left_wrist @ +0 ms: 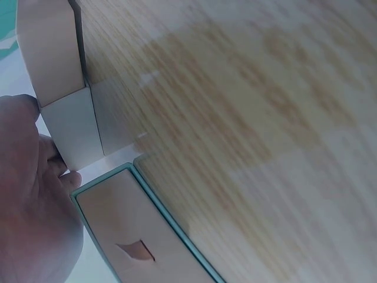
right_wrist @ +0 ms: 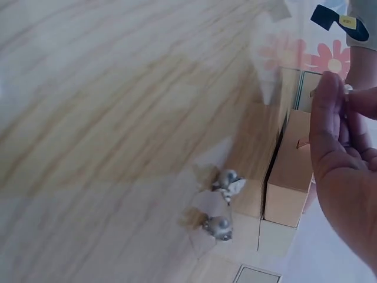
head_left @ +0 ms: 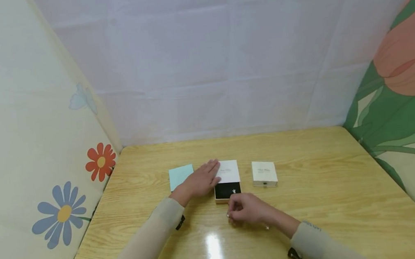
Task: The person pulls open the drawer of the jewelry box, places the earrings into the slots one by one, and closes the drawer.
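A white drawer-type jewelry box (head_left: 228, 169) lies on the table, its drawer (head_left: 225, 190) pulled out toward me. On the black lining sits a small silvery piece of jewelry (head_left: 234, 191). My left hand (head_left: 201, 180) rests along the box's left side, fingers extended against the sleeve (left_wrist: 76, 130). Just in front of the drawer, my right hand (head_left: 249, 209) pinches a tiny pearl-like earring (right_wrist: 347, 89) between thumb and index finger. Two small sparkling earrings (right_wrist: 218, 227) lie on the table in the right wrist view.
A light blue box (head_left: 181, 175) lies to the left, partly behind my left hand. To the right is a shut cream box (head_left: 264, 172) with a small dark pull tab. A white cloth (head_left: 224, 62) hangs behind the wooden table (head_left: 321, 202).
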### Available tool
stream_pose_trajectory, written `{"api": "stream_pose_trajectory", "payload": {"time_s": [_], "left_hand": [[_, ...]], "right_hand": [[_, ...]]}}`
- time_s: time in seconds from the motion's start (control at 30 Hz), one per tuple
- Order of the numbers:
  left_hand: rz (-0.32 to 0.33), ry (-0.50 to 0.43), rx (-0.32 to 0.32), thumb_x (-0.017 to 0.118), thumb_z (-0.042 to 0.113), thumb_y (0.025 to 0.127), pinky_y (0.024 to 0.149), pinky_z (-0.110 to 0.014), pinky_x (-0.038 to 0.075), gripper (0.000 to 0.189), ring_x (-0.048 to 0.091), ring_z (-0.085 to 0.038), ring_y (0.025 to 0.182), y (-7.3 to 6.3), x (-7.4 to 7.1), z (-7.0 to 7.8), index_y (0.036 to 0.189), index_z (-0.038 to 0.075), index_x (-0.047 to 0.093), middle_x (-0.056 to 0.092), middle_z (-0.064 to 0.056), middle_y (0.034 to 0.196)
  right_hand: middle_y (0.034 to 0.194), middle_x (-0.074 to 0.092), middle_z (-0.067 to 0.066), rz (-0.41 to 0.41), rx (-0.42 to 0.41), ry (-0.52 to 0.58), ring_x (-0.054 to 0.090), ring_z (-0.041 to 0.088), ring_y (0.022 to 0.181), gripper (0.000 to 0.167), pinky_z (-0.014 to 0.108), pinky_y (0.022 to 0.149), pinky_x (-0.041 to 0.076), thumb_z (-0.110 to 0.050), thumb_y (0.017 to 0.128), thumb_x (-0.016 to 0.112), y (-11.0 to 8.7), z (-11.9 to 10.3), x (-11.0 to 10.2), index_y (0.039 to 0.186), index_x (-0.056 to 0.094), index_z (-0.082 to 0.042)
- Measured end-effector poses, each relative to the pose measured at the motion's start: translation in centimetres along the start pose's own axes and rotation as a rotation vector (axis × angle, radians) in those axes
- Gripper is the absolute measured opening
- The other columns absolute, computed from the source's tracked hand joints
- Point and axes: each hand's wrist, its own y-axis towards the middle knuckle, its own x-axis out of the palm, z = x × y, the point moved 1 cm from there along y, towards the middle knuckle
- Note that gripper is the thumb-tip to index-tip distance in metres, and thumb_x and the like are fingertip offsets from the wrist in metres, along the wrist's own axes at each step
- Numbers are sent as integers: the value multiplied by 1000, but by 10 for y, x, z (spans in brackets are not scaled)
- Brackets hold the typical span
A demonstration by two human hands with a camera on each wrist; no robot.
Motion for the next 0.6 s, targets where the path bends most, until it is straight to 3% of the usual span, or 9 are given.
{"api": "stream_pose_trajectory", "payload": {"time_s": [0.3,0.6], "left_hand": [[1,2,-4,22,45,112,128,-38,12,65,8,-24,157,2,3,-2,163,7,10,9,-10,170],[1,10,-8,22,44,112,128,-37,12,64,8,-24,157,2,3,-2,163,7,10,9,-10,170]], "right_hand": [[90,69,14,31,16,178,69,24,79,14,32,71,60,-8,95,66,3,-1,-3,105,67,1],[92,69,13,41,43,206,69,26,81,18,36,74,62,-10,96,67,4,0,-5,108,68,4]]}}
